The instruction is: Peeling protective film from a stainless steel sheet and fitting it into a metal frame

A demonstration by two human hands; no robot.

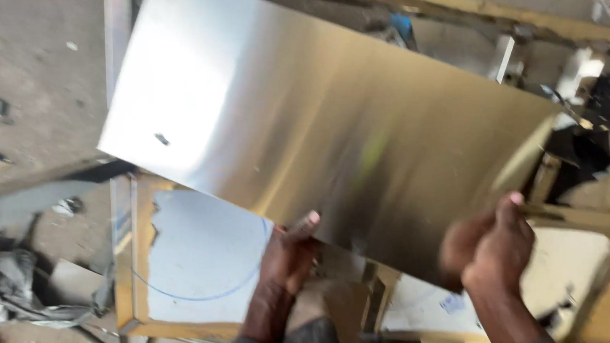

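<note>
A large shiny metal sheet (295, 116) fills the middle of the head view, tilted, its far end up at the left. My left hand (290, 252) grips its near edge with the thumb on top. My right hand (493, 248) holds the same edge further right, blurred by motion. Below the sheet lies another sheet with a pale blue film (208, 256) marked with a drawn curve; its film is torn along the left edge.
Dirty concrete floor (34, 53) with scraps and grey plastic (12, 284) at the left. A wooden beam (491, 12) runs across the top right. Cluttered metal pieces and dark debris (596, 142) lie at the right.
</note>
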